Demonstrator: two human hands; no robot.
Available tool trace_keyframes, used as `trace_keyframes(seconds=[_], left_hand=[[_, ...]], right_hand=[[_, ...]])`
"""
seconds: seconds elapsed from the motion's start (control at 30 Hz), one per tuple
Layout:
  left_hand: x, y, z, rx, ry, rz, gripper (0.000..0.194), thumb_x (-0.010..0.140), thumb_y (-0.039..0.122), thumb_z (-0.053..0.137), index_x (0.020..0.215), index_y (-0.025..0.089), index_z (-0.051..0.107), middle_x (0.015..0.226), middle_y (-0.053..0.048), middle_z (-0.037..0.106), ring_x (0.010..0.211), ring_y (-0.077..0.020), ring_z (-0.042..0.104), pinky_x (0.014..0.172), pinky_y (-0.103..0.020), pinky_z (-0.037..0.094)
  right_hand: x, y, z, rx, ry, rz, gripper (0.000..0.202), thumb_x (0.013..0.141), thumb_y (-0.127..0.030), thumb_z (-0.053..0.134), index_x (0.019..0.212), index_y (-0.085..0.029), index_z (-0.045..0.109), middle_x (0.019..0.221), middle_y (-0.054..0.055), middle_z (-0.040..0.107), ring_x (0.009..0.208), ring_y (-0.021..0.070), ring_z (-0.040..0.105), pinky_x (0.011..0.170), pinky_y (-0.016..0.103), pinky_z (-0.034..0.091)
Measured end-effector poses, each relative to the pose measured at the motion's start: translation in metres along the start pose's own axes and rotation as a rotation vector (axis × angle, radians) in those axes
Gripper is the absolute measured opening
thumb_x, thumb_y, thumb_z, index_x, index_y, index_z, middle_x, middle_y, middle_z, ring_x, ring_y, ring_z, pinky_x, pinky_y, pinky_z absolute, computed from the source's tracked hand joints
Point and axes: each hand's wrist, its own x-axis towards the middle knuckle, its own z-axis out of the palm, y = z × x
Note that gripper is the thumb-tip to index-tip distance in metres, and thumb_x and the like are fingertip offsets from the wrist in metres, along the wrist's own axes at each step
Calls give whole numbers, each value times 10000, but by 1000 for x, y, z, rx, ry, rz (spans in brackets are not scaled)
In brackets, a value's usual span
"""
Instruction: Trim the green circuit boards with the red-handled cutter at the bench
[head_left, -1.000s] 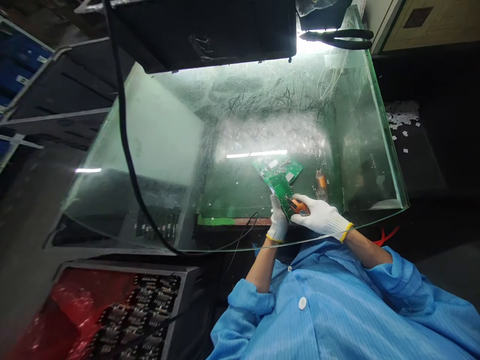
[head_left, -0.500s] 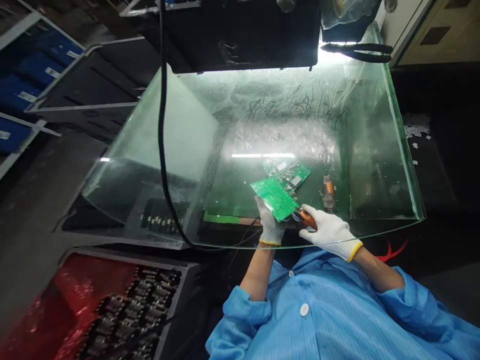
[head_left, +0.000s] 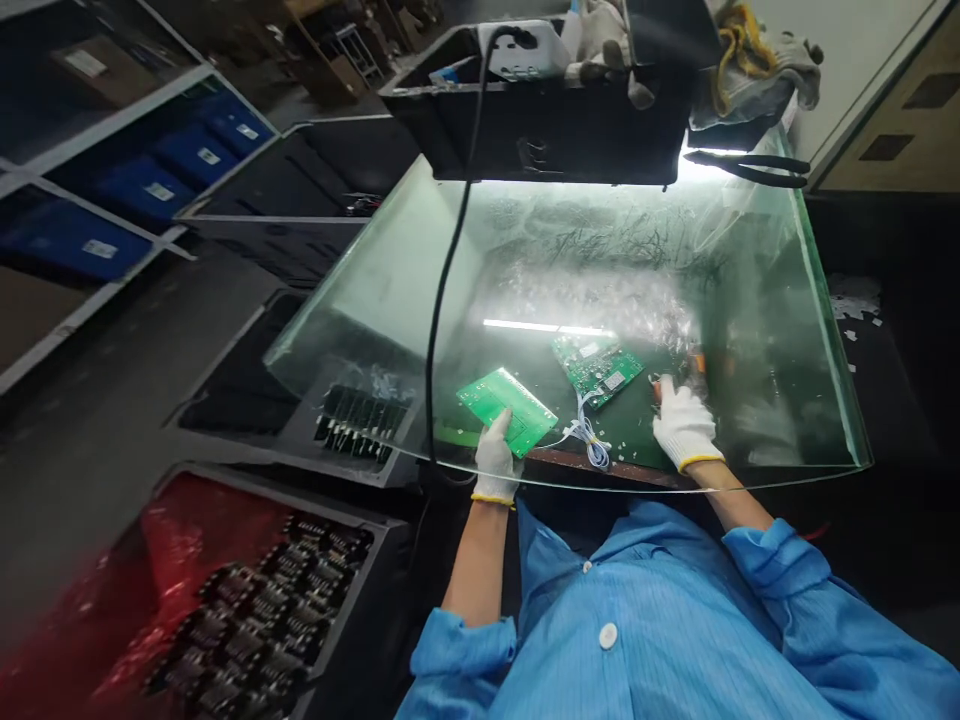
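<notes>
Both my hands wear white gloves and work under a curved glass shield (head_left: 750, 300). My left hand (head_left: 496, 455) grips a green circuit board (head_left: 507, 396) by its near edge, held out to the left. My right hand (head_left: 681, 422) reaches to the right side of the mat, fingers over an orange-handled tool (head_left: 697, 363) that is mostly hidden; whether it grips it is unclear. A second green circuit board (head_left: 598, 366) lies flat on the mat between my hands, with a bundle of white wires (head_left: 589, 438) at its near corner.
A black cable (head_left: 442, 300) hangs down in front of the shield. A dark tray of several black components (head_left: 255, 610) sits at lower left. Black pliers (head_left: 750, 165) lie on the shield's top right. Blue bins (head_left: 112, 200) line shelves at left.
My left hand carried the green board leftward, away from the other board. My right hand moved right and forward with the orange tool toward the mat's right side. The camera view tilted up and left.
</notes>
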Motion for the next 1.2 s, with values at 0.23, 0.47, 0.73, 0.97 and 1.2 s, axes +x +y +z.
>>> trace_keyframes(seconds=[0.23, 0.47, 0.73, 0.97, 1.2], left_hand=[[57, 2, -15, 175, -77, 102, 217, 789, 113, 763, 992, 140, 688, 888, -57, 739, 720, -172, 712, 869, -369, 604], [83, 12, -12, 1095, -15, 525, 784, 779, 360, 834, 1475, 145, 543, 1288, -267, 671, 1177, -434, 671, 1051, -546, 484], [53, -5, -10, 1466, 86, 904, 700, 934, 432, 636, 1521, 70, 518, 1546, -299, 440, 1358, -441, 503, 1133, -527, 415], [11, -63, -19, 1689, -282, 1057, 548, 1003, 468, 540, 1418, 128, 655, 1554, -183, 530, 1475, -416, 417, 1241, -597, 293], [18, -68, -19, 1731, -304, 1061, 544, 1015, 457, 508, 1432, 135, 646, 1569, -167, 519, 1482, -412, 415, 1246, -591, 281]], right_hand=[[25, -36, -11, -18, 244, -259, 839, 957, -544, 605, 1616, -105, 326, 1527, 259, 427, 1415, 404, 389, 1164, 499, 315], [75, -76, -23, 65, -1, -89, 1237, 782, -719, 774, 1675, -100, 182, 1432, 277, 538, 1411, 415, 444, 1205, 577, 236], [81, -63, -30, 200, -128, -13, 1107, 725, -689, 839, 1567, -155, 356, 1373, 249, 550, 1195, 345, 648, 953, 415, 518], [91, -69, -29, 143, -140, -64, 1081, 636, -665, 887, 1482, -148, 455, 1364, 236, 587, 1274, 392, 605, 1043, 495, 498], [92, -76, -35, 174, -185, -82, 956, 610, -632, 903, 1334, -86, 600, 1195, 224, 688, 1147, 381, 679, 1004, 491, 507]])
